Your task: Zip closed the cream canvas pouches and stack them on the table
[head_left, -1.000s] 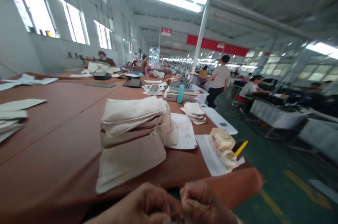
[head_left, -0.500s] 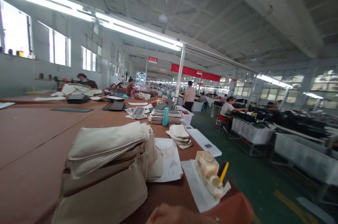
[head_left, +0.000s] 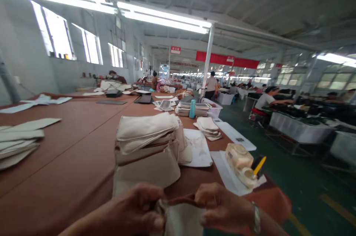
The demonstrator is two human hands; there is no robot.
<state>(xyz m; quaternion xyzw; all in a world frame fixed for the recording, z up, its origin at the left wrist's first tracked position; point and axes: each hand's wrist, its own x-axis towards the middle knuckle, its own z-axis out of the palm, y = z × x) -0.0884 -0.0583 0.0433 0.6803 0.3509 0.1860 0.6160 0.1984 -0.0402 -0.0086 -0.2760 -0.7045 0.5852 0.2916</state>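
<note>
Everything here is set by the tall stack of folded cream pouch-like pieces with brown edges [head_left: 148, 128] on the brown-covered table [head_left: 75, 143]. On the near side of that stack, here are both bare hands: the left hand [head_left: 143, 206] nearest its front edge, the right hand [head_left: 218, 202] off to the front right, a silver metal bracelet [head_left: 256, 218] at the wrist. And between them, the soft cream piece with a brown top edge [head_left: 185, 219]! Left thumb and fingers close on its bunched left side, right thumb and fingers pinch its right side, so the piece spans the gap between two closed grips, its lower part cut off from view. Just right of the stack, a stained white sheet [head_left: 198, 154]; further right, a yellowed box-shaped plastic container [head_left: 239, 155] with a yellow-and-black handle [head_left: 260, 166] beside it. Beyond the stack, to its right, a turquoise cylindrical bottle [head_left: 192, 109] stands upright. Well to the stack's left, a pile of flat cream pieces [head_left: 20, 143].
</note>
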